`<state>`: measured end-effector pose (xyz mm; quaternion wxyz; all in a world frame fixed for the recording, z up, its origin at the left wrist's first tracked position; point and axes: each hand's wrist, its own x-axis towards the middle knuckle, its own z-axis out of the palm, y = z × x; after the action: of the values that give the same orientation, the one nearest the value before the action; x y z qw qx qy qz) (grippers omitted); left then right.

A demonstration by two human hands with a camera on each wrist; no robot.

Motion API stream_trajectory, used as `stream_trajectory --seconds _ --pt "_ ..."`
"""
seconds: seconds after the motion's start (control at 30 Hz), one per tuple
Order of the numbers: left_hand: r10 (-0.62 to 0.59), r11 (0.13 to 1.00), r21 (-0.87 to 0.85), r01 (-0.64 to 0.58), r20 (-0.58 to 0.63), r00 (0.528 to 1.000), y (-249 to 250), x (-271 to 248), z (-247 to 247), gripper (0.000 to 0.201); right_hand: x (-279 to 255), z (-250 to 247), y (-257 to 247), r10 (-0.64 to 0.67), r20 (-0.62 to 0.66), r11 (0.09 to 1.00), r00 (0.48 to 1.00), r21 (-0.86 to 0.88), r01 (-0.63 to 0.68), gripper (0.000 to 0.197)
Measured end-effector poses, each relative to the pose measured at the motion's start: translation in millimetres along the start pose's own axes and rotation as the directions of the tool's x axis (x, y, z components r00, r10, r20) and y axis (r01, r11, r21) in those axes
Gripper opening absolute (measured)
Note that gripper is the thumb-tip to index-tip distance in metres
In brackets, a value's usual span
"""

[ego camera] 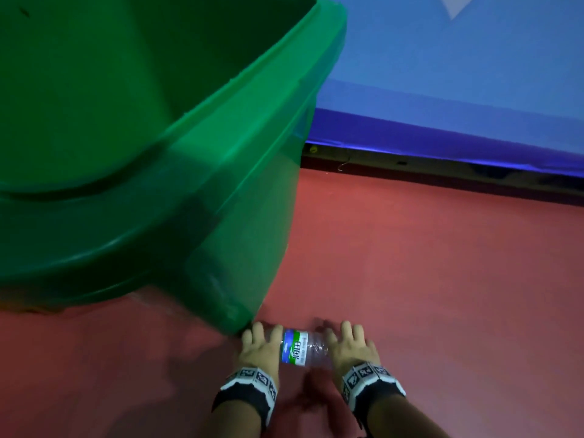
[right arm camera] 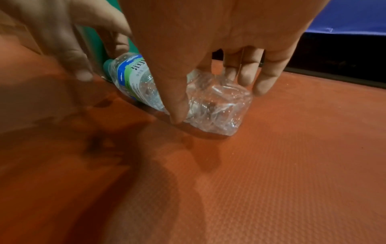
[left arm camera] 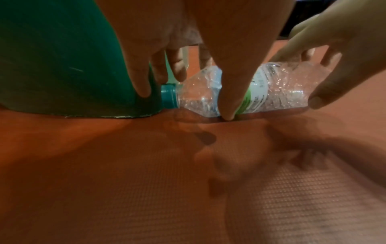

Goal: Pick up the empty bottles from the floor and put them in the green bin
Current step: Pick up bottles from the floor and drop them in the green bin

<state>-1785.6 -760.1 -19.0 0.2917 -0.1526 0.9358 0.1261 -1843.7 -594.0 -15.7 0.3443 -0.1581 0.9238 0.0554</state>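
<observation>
My left hand [ego camera: 260, 346] and right hand [ego camera: 350, 344] both reach down to one crumpled bottle [ego camera: 298, 347] lying on its side on the red floor [ego camera: 426, 279], fingers spread and bent over it, the left at the neck end and the right at the base end. From my left wrist the thumb comes down across the label with its tip at the floor while the fingers [left arm camera: 158, 69] drop behind the neck, so that hand brackets the bottle; whether it is truly clamped I cannot tell. From my right wrist the thumb presses the front of the dented base and the fingers [right arm camera: 248, 71] curve over its far side, again closing around it without a grip I can confirm. The bottle is clear, creased plastic with a blue, green and white label, and looks empty. Its teal cap [left arm camera: 168, 95], hidden under my hand in the head view, shows only from the left wrist, touching the bottom corner of the green bin [ego camera: 189, 172]. The bin stands just left of the bottle; what little of its dark inside shows in the head view holds nothing I can make out. Beyond it runs a blue wall panel [ego camera: 458, 74] over a dark baseboard. The floor's fine ribbed texture appears only in the wrist views.
</observation>
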Motion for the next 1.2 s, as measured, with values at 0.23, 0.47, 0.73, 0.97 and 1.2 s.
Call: stream_trajectory --seconds 0.23,0.47,0.73,0.97,1.2 --pt "0.034 0.997 -0.068 -0.027 0.102 0.994 11.3 -33.3 -9.8 0.066 -49.7 -15.2 2.8 -0.071 0.045 0.997 0.996 0.011 0.07 0.073" --pt "0.031 0.98 -0.198 -0.006 0.125 0.992 34.2 -169.7 -111.4 0.065 -192.0 -114.9 20.3 -0.103 0.028 0.994 0.994 0.043 0.102 0.089" --pt "0.002 0.96 -0.281 -0.009 -0.024 1.0 61.0 -342.3 -303.2 0.072 -359.2 -308.5 0.1 -0.175 -0.085 0.984 0.981 0.028 0.178 0.098" --pt "-0.017 0.919 -0.387 -0.073 -0.223 0.975 59.1 -409.9 -443.3 0.07 -430.6 -447.4 -24.1 -0.226 -0.244 0.974 0.943 -0.022 0.228 0.092" --pt "-0.008 0.949 -0.303 -0.089 -0.303 0.953 11.5 -372.7 -529.3 0.074 -403.9 -520.4 -72.8 -0.236 -0.355 0.971 0.905 -0.061 0.23 0.085"
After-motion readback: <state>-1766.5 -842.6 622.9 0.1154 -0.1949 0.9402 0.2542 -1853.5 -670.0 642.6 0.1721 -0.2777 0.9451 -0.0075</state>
